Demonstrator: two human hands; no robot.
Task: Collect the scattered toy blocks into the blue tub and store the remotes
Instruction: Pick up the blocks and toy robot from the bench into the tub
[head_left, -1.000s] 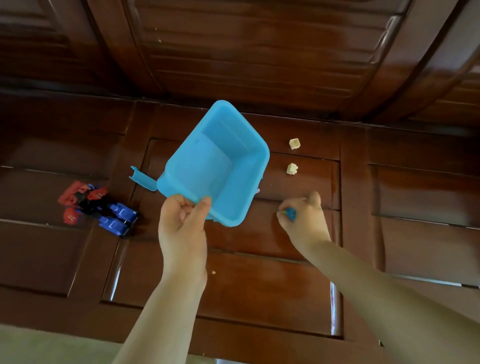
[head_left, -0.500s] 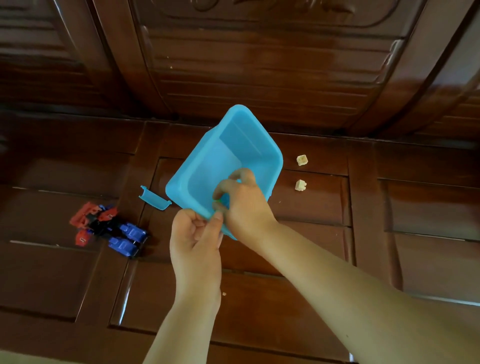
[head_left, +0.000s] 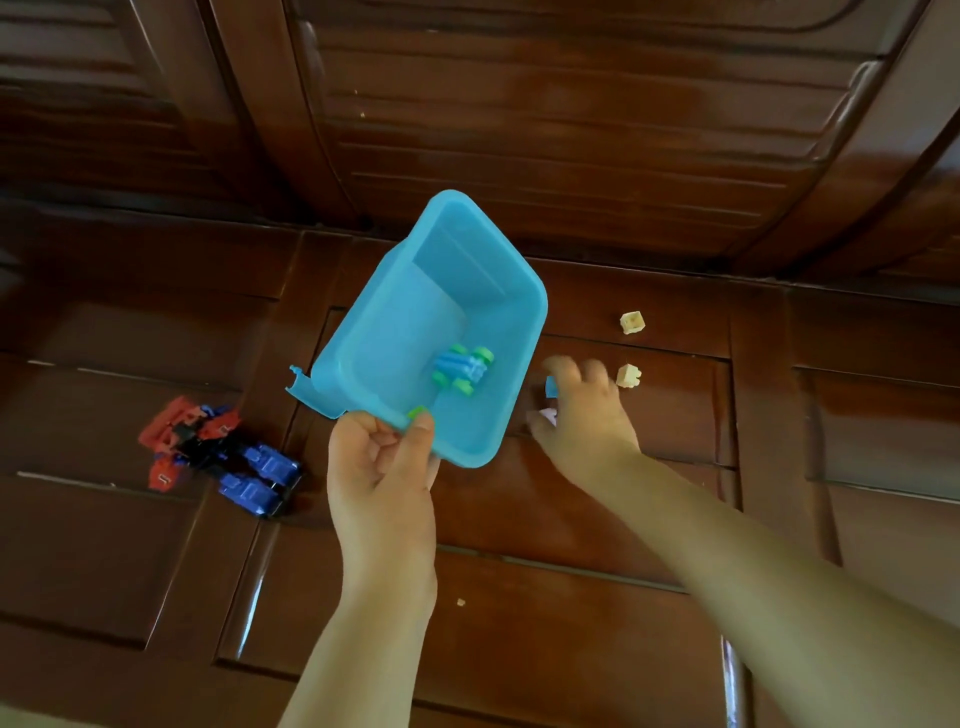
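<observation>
Left hand (head_left: 382, 467) gripping blue tub (head_left: 363, 332) rim

Right hand (head_left: 582, 415) motion-blurred over blocks (head_left: 550, 387)

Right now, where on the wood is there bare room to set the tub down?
Bare wood lies between the toy robot and the left hand, and on the panel right of the cream blocks. It is crowded under the tub, where the right hand reaches among small pieces.

No legible text, labels or numbers on anything.
</observation>
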